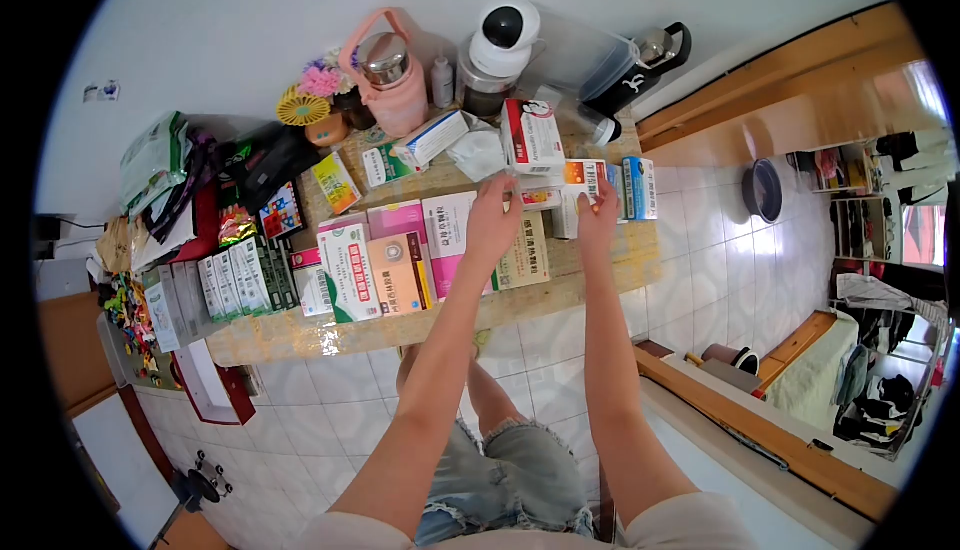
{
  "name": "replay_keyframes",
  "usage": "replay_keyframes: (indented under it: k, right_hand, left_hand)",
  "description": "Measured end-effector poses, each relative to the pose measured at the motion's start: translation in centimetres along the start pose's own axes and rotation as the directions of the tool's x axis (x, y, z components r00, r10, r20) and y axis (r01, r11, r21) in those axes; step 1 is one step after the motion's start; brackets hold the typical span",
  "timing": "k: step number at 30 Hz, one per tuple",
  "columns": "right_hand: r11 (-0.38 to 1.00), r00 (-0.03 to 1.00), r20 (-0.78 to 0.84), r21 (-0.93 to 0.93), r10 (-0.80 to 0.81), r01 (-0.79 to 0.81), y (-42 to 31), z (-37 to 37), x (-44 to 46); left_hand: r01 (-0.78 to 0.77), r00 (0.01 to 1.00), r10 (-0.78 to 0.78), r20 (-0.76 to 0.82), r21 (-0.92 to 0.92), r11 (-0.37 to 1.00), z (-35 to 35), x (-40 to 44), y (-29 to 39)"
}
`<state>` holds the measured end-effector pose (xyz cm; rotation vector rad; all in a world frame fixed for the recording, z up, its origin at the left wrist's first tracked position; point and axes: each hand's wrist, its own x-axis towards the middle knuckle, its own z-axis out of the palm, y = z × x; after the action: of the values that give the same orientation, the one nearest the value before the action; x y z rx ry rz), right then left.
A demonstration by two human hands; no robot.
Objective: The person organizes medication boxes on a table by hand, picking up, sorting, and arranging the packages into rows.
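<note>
Both my hands reach over the right part of the table among medicine boxes. My left hand point(495, 215) is near the left end of a small pale box point(541, 199), beside the red and white box point(532, 134); its fingers are bent, and whether they grip the box is unclear. My right hand point(598, 215) has its fingertips at a white and orange box point(583, 176), with fingers slightly bent; its grip cannot be made out. Below my left hand lies a beige box point(525, 255). To the right stands a blue and white box point(638, 188).
The wooden table point(400, 328) holds more boxes at the left, including a green and white box point(347, 272). Behind stand a pink bucket-like cup point(397, 98), a white camera point(502, 38) and a black bottle point(636, 80). A basin point(762, 191) sits on the floor.
</note>
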<state>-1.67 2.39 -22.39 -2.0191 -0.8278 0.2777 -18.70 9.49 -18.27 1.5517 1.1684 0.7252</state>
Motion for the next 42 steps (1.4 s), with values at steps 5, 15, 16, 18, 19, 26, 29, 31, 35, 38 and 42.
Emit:
replay_keyframes:
  k: [5, 15, 16, 18, 19, 26, 29, 31, 35, 38, 42]
  right_hand:
    - [0.933, 0.997, 0.046, -0.357, 0.062, -0.041, 4.8, -2.4, 1.3]
    - [0.945, 0.97, 0.084, -0.26, 0.228, -0.2, 6.7, -2.6, 0.1]
    - [0.961, 0.968, 0.098, -0.177, 0.232, -0.212, 7.1, -2.6, 0.0]
    - [0.972, 0.964, 0.127, -0.004, 0.235, -0.236, 6.8, -2.7, 0.0]
    - [0.958, 0.954, 0.129, 0.059, 0.27, -0.28, 6.2, -2.9, -0.2]
    - [0.871, 0.944, 0.076, 0.367, 0.322, -0.326, 3.9, -4.4, -2.5]
    - [0.828, 0.924, 0.055, 0.427, 0.379, -0.365, -0.2, -6.7, -4.0]
    - [0.837, 0.936, 0.022, 0.44, 0.35, -0.324, -1.4, -7.6, -5.3]
    - [0.861, 0.944, 0.059, 0.396, 0.323, -0.319, -4.7, -7.6, -8.8]
    - [0.871, 0.951, 0.151, 0.384, 0.269, -0.307, -5.7, -5.5, -11.8]
    - [0.855, 0.941, 0.262, 0.415, 0.215, -0.311, -6.6, -1.2, -15.1]
  left_hand:
    - [0.224, 0.949, -0.219, 0.229, 0.002, 0.975, 5.3, -0.6, -2.3]
    - [0.346, 0.876, -0.335, 0.347, 0.03, 0.938, 11.0, -1.5, -1.1]
    - [0.358, 0.87, -0.346, 0.352, 0.032, 0.933, 11.1, -1.5, -1.2]
    - [0.404, 0.859, -0.366, 0.358, -0.033, 0.914, 11.0, -1.5, -1.2]
    - [0.426, 0.853, -0.376, 0.362, -0.067, 0.902, 10.9, -1.5, -1.1]
    - [0.356, 0.884, -0.331, 0.33, -0.019, 0.934, 9.6, -3.3, 1.0]
    - [0.271, 0.918, -0.253, 0.306, -0.018, 0.962, 9.2, -5.2, 1.9]
    - [0.206, 0.942, -0.167, 0.29, -0.111, 0.972, 8.2, -6.7, 2.8]
    - [0.136, 0.978, -0.104, 0.179, -0.177, 0.975, 5.2, -10.5, 2.7]
    - [0.225, 0.971, -0.221, 0.095, -0.025, 0.974, 2.0, -13.1, 2.1]
    - [0.357, 0.931, -0.364, -0.032, -0.124, 0.926, -1.4, -15.3, -0.1]
